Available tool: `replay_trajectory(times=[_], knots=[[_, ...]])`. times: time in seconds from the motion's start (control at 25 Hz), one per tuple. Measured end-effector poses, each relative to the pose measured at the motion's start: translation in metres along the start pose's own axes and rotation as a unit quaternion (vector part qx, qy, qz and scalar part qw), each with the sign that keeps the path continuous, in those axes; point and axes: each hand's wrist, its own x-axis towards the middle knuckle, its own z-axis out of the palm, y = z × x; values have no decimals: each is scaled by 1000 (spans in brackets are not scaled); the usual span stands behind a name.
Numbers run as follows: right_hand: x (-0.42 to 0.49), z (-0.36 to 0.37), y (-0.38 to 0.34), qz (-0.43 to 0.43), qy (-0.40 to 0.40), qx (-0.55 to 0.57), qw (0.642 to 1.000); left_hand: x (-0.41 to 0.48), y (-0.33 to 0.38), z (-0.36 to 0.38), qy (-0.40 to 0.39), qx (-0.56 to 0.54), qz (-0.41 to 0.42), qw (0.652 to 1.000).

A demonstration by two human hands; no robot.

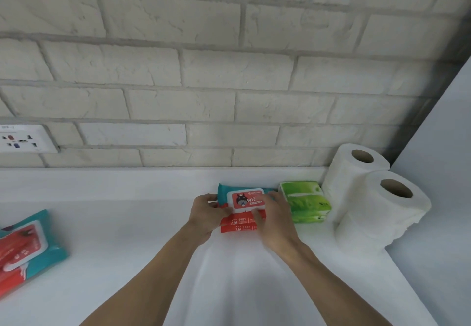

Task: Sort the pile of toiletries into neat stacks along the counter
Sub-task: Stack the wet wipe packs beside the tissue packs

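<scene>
- Red-and-teal packs make up the wipes pile (246, 199), laid one on another at the middle of the white worktop (127, 223), close to the brick wall (229, 71) and just beside the green tissue packs (305, 202)
- Both hands are on it: the left hand (206, 211) curls round its left end, and the right hand (275, 217) lies over its right end with the thumb on the front face, so both seem to grip it, probably to square up the top pack
- Done, by the look of it: two toilet rolls (377, 198) stand upright in the right corner, the green tissue packs are stacked next to them, and the wipes pile comes next in the row
- Left to do: the loose wipes packs (25, 249) lie askew and overlapping at the left edge, well apart from the pile, and would have to join it
- Whether more toiletries wait out of view I cannot tell
</scene>
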Motion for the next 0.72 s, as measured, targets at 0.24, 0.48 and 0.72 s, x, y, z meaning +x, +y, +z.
replay_trajectory(times=[0.24,0.48,0.72], knots=[[-12,-6,1,-19,4,-121,992,4,-12,9,28,32,16,999],[-26,13,-1,-63,50,-151,985,-1,-15,12,61,107,54,991],[-32,24,4,-69,32,-176,981,-4,-21,10,55,138,78,986]])
